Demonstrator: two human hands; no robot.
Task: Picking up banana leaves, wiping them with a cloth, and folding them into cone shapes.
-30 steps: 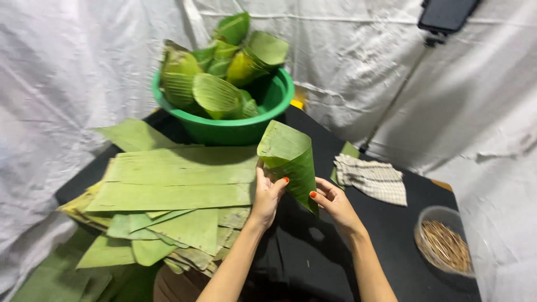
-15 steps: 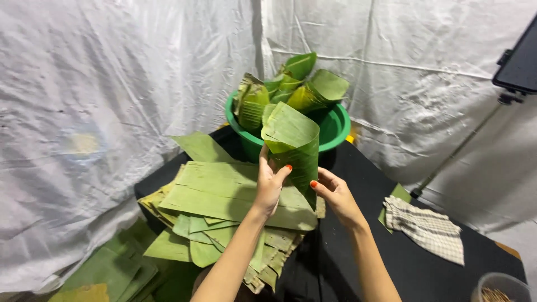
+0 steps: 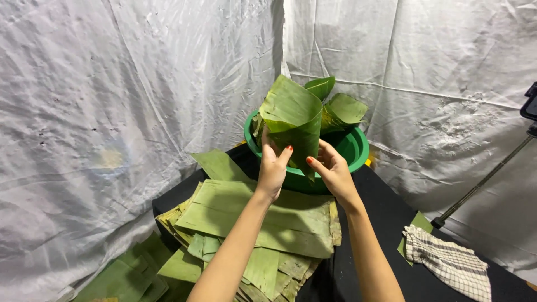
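Observation:
Both my hands hold a green banana leaf rolled into a cone, raised just in front of a green plastic basin. My left hand grips the cone's left side and my right hand pinches its lower right edge. The basin holds several more rolled leaf cones. Below my arms lies a thick stack of flat banana leaves on a black table.
A checked cloth lies at the table's right side, with a small leaf piece beside it. White sheeting hangs all around. More leaves lie low on the left. A dark stand leg slants at the right.
My hands have carried the leaf cone up and forward, from over the leaf stack to right in front of the basin. The view has swung left.

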